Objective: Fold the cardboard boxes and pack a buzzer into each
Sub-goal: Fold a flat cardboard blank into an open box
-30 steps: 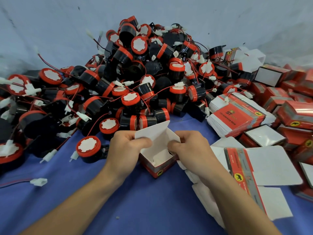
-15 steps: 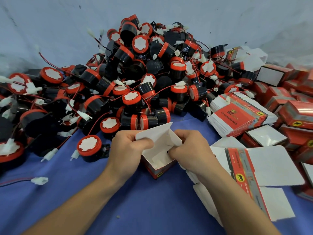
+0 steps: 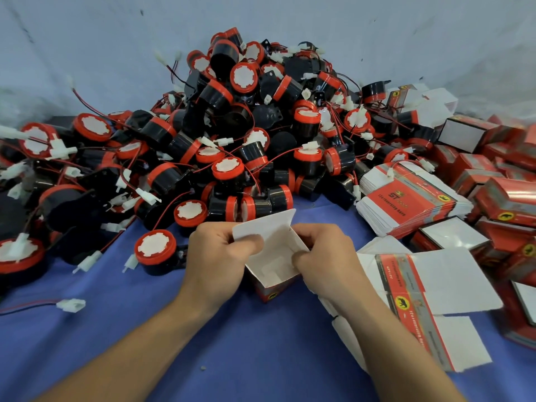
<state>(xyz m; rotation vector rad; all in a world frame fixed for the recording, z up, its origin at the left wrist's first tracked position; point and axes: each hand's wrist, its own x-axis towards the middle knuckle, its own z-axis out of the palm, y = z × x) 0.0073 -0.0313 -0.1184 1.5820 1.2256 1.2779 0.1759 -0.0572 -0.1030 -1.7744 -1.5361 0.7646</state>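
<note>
A worker's left hand [image 3: 217, 256] and right hand [image 3: 322, 253] pinch opposite walls of a half-formed red cardboard box [image 3: 274, 266] on the blue cloth [image 3: 145, 329], holding it open, apparently for a buzzer from the pile [image 3: 232, 126] behind.

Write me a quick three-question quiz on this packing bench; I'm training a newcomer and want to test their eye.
1. True or false: the open box gripped by the left hand and right hand already holds a buzzer.
2. The stack of flat boxes lies: A) right of the buzzer pile; B) left of it; C) on top of it.
3. Fill in: the cloth under everything is ____.
Key: 1 false; 2 A; 3 blue.
</note>
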